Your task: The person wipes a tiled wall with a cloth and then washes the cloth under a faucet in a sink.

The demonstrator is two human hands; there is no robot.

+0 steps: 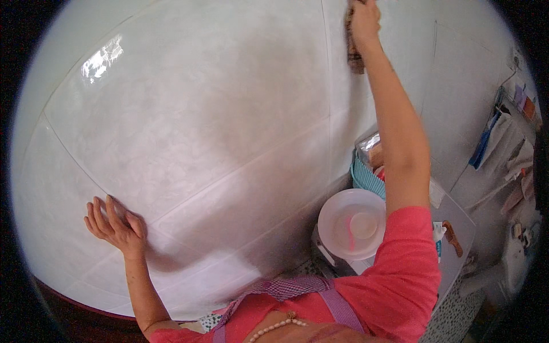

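Up at the top of the view, my right hand is closed on a brown checked cloth, which hangs down from it against the pale tiled wall. My right arm is stretched far upward, and the upper end of the cloth is partly hidden by the fingers. Lower down on the left, my left hand rests on the same wall with its fingers stretched and spread, holding nothing. Thin joint lines run between the large glossy tiles.
Below my right arm, a whitish basin with a small bowl and a pink-handled thing stands on a small table. Behind it is a teal basket. A brown comb lies right of my sleeve. Cloths hang at far right.
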